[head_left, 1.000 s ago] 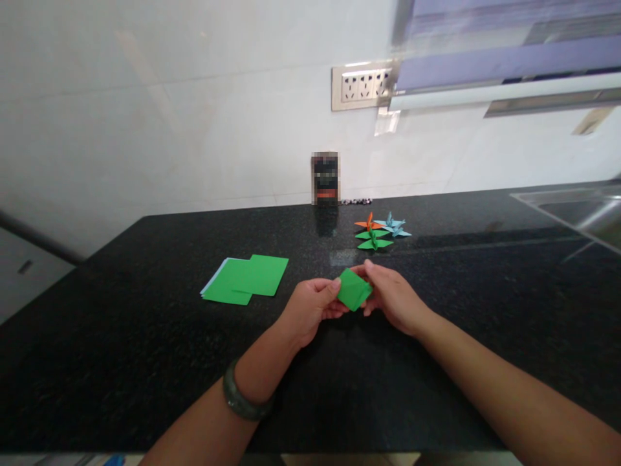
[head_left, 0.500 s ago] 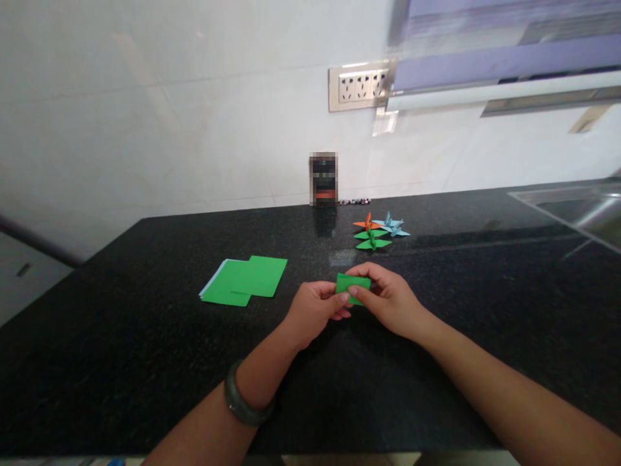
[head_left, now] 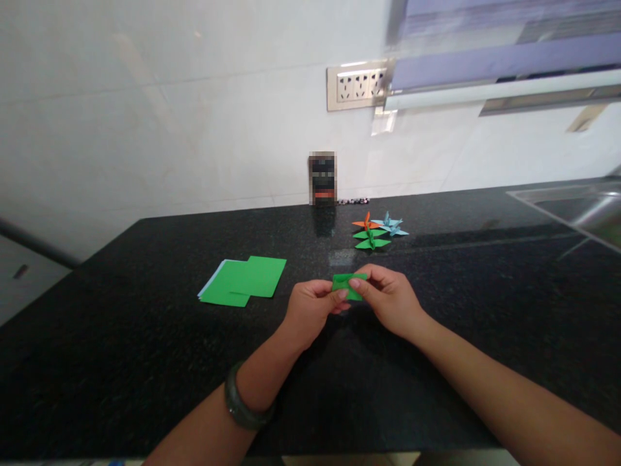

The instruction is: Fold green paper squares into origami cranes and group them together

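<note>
A small folded green paper is held just above the black counter, between both hands. My left hand pinches its left edge with thumb and fingers; a dark bangle sits on that wrist. My right hand pinches its right side, fingers curled over the top. Much of the paper is hidden behind my fingers.
A stack of green paper sheets lies left of my hands. Three folded paper cranes, orange, light blue and green, rest further back. A dark blurred box stands against the wall. A steel sink is at the far right.
The green paper went from an open diamond shape to a narrower folded strip. Both hands closed in on it and stayed in place.
</note>
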The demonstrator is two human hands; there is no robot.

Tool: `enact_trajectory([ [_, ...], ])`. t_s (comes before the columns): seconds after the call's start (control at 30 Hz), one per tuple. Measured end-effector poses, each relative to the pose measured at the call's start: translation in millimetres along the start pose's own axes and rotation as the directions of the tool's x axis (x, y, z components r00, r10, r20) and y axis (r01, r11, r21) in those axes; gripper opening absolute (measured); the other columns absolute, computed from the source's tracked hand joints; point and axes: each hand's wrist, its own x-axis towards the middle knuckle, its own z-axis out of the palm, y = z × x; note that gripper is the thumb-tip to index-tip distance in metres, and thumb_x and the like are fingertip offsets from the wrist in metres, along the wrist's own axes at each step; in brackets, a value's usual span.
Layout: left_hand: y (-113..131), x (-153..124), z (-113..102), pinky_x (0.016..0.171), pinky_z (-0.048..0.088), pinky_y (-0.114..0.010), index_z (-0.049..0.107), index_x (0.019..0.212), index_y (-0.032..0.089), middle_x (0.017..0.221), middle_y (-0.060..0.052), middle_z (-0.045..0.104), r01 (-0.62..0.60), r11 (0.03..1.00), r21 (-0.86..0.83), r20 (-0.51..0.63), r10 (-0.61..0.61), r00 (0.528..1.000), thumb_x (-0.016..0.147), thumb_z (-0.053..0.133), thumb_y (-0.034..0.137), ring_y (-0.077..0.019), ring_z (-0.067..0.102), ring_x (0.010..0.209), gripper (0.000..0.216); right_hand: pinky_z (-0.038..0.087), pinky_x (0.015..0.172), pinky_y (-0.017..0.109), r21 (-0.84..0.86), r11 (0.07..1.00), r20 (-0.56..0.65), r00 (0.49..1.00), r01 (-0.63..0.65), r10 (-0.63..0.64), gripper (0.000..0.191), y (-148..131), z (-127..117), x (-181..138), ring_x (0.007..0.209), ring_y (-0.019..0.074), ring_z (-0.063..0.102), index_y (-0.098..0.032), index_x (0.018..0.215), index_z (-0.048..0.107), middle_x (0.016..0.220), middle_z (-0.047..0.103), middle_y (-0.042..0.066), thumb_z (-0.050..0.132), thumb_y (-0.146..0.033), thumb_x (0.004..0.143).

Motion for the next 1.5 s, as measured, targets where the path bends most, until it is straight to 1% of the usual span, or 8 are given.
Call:
enact_trajectory([
  [0.13,0.9,-0.9,-0.2,0.050,0.045,-0.019,0.069,0.068,0.011,0.057,-0.002,0.066,0.028,1.000,0.003,0.011,-0.028,1.000,0.059,0.075,0.028,-0.0101,0.060,0.051,0.020,0.041,0.060,0.026,-0.015,1.000,0.018,1.000,0.008,-0.008,0.016,0.8,-0.5,0.0,0.062,0.0133,0.052,-0.016,0.070,0.059,0.064,0.057,0.001,0.056,-0.030,0.077],
  [0.23,1.3,-0.8,-1.5,0.049,0.045,-0.018,0.068,0.068,0.011,0.058,-0.002,0.066,0.077,0.996,-0.036,0.021,-0.077,0.997,0.058,0.076,0.028,-0.0100,0.061,0.052,0.021,0.042,0.059,0.025,0.070,0.998,0.032,0.999,-0.011,0.009,0.016,-0.3,0.0,0.0,0.061,0.0126,0.053,-0.016,0.071,0.059,0.065,0.058,0.001,0.058,-0.032,0.075],
  [0.47,-3.1,0.5,-6.5,0.049,0.047,-0.018,0.067,0.077,0.011,0.069,-0.005,0.069,0.155,0.974,-0.166,0.106,-0.138,0.985,0.062,0.073,0.035,-0.0103,0.063,0.054,0.029,0.032,0.039,0.020,0.173,0.969,0.024,0.984,-0.179,0.177,0.031,-3.0,-0.1,0.7,0.039,0.0071,0.040,-0.015,0.071,0.057,0.046,0.046,-0.005,0.054,-0.046,0.077],
  [0.6,-4.5,0.6,-5.8,0.047,0.047,-0.018,0.066,0.082,0.012,0.070,-0.005,0.069,0.120,0.977,-0.179,0.121,-0.099,0.988,0.070,0.063,0.046,-0.0110,0.063,0.053,0.036,0.032,0.040,0.019,0.185,0.968,0.032,0.986,-0.168,0.165,0.032,-2.8,-1.0,1.2,0.039,0.0064,0.039,-0.015,0.068,0.055,0.047,0.046,-0.005,0.056,-0.047,0.076],
  [0.77,-3.7,0.5,-6.6,0.043,0.043,-0.017,0.066,0.073,0.011,0.057,-0.002,0.063,0.082,0.983,-0.164,0.093,-0.068,0.993,0.066,0.069,0.039,-0.0092,0.059,0.047,0.029,0.033,0.041,0.020,0.216,0.962,0.064,0.985,-0.169,0.159,0.032,-2.1,-0.1,-0.4,0.039,0.0074,0.041,-0.016,0.069,0.056,0.045,0.047,-0.005,0.056,-0.047,0.076],
  [0.97,-2.3,0.9,-7.9,0.049,0.044,-0.018,0.069,0.071,0.011,0.060,-0.004,0.066,0.029,0.993,-0.116,0.099,-0.018,0.995,0.064,0.072,0.034,-0.0084,0.058,0.049,0.024,0.033,0.041,0.021,0.320,0.931,0.088,0.984,-0.174,0.153,0.031,2.4,2.7,-1.1,0.038,0.0076,0.042,-0.016,0.067,0.053,0.044,0.048,-0.005,0.056,-0.044,0.078],
  [1.3,0.2,-0.6,-4.6,0.052,0.045,-0.021,0.070,0.075,0.011,0.063,-0.004,0.068,-0.044,0.999,-0.018,0.019,0.044,0.999,0.066,0.070,0.035,-0.0106,0.059,0.053,0.025,0.039,0.044,0.022,0.219,0.970,0.116,0.990,-0.102,0.078,0.036,-4.2,1.6,-1.9,0.042,0.0092,0.048,-0.014,0.080,0.059,0.049,0.051,-0.003,0.049,-0.049,0.081],
  [1.5,2.3,-1.6,-2.3,0.054,0.046,-0.023,0.070,0.069,0.012,0.060,-0.003,0.067,-0.087,0.993,0.078,0.004,0.087,0.996,0.065,0.070,0.034,-0.0118,0.058,0.054,0.022,0.036,0.041,0.021,0.054,0.995,0.043,0.996,-0.080,0.078,0.028,-7.5,2.7,-1.7,0.043,0.0083,0.045,-0.015,0.077,0.062,0.055,0.053,-0.002,0.055,-0.042,0.076],
])
